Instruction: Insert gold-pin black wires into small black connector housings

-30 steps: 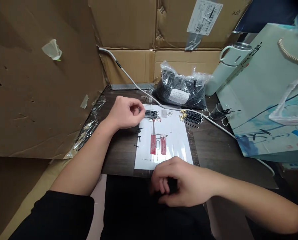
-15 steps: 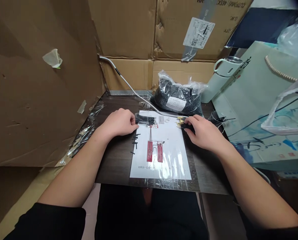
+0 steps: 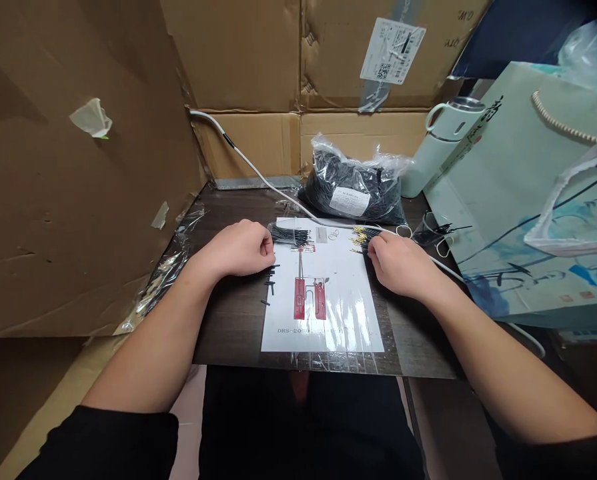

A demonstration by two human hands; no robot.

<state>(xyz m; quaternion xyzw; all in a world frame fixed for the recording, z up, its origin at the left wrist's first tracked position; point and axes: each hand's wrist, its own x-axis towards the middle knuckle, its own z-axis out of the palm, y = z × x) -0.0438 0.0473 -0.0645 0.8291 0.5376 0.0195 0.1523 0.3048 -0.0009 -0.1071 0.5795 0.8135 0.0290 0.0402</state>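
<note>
My left hand (image 3: 245,249) is closed in a pinch at the left edge of a printed paper sheet (image 3: 345,313). What its fingertips hold, if anything, is too small to make out. Just beyond them lies a bundle of thin black pieces (image 3: 289,235), and below them are several short black tubes (image 3: 271,288). Over the sheet's right edge, my right hand (image 3: 398,263) pinches a gold-tipped black wire (image 3: 358,251), mostly hidden by the fingers. Beside it rests a bundle of similar gold-tipped black wires (image 3: 363,236).
A clear bag of black parts (image 3: 351,183) sits at the back, with a white cable (image 3: 258,173) running in front of it. To the right stand a clear cup (image 3: 427,229), a pale bottle (image 3: 441,143) and a paper bag (image 3: 518,200). Cardboard walls (image 3: 248,53) enclose the table.
My right hand has drawn back slightly from the gold-tipped bundle, and its fingers have closed in a pinch. The left fingers have curled closer together. The whole view has shifted slightly.
</note>
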